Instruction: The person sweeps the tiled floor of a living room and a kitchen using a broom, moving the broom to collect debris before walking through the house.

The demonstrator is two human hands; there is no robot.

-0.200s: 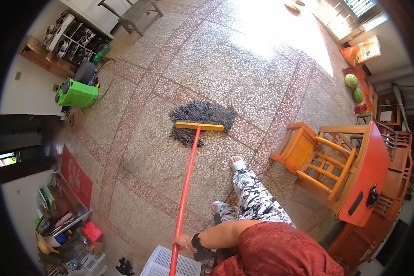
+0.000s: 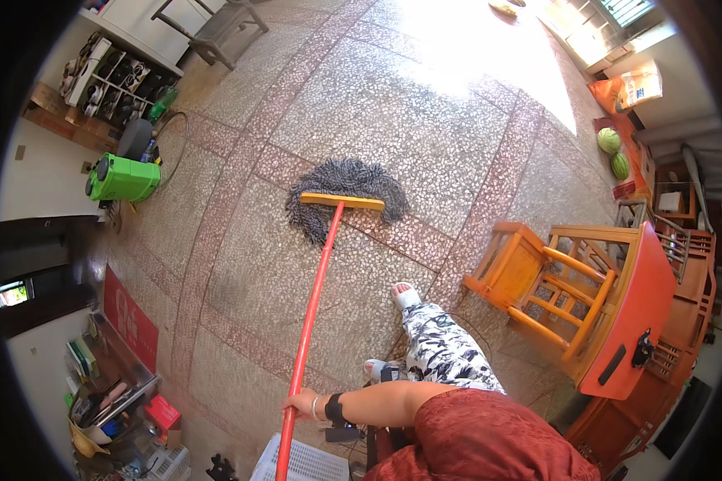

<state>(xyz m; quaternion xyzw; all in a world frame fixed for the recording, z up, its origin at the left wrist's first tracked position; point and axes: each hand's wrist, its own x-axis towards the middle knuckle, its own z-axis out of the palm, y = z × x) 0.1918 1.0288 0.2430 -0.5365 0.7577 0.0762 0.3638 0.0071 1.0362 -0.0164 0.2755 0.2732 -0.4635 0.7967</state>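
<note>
A mop with a long red pole (image 2: 311, 301) slants across the floor. Its yellow crossbar (image 2: 342, 200) sits on a head of grey, stringy strands (image 2: 349, 176), spread over the speckled floor. Low in the picture, my right hand (image 2: 301, 403) is wrapped round the pole, with a bracelet and a black band at the wrist. The pole's upper end runs out past the lower edge. My left hand is not visible. Below my right forearm lies a white perforated plastic basket (image 2: 309, 461), close beside the pole.
A wooden chair (image 2: 509, 268) stands by a red-topped table (image 2: 634, 317) at the right. Left are a green tank sprayer (image 2: 124, 178), a shoe rack (image 2: 120, 80) and a cluttered shelf (image 2: 108, 377). Two watermelons (image 2: 609, 141) lie far right. A dark chair (image 2: 217, 34) stands at the back.
The mop head has slid farther away across the floor, and its strands have fanned out. My right hand has moved forward and left with the pole. The whole view has shifted slightly.
</note>
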